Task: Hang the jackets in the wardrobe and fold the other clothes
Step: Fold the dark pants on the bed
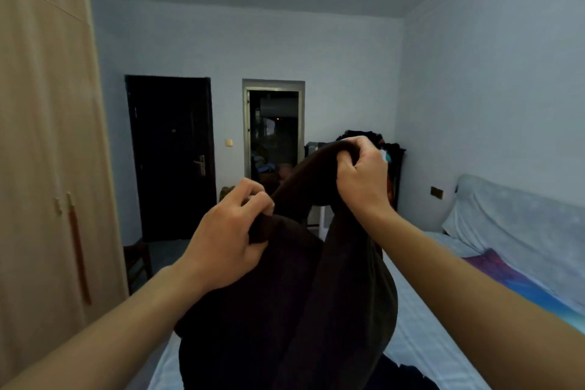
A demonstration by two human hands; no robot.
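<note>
Dark brown garment point(285, 310) held up in the air over the bed point(421, 342), bulk hanging down btwn both arms. Left hand point(228, 237) pinches a bunched edge, fingers curled round the fabric. Right hand point(361, 174) grips the top fold higher up, fingers clenched on it. Wardrobe point(44, 136) w/ doors closed at left. Dark door point(171, 155) and an open doorway point(273, 133) at the far wall. Clothes pile point(387, 144) behind right hand.
</note>
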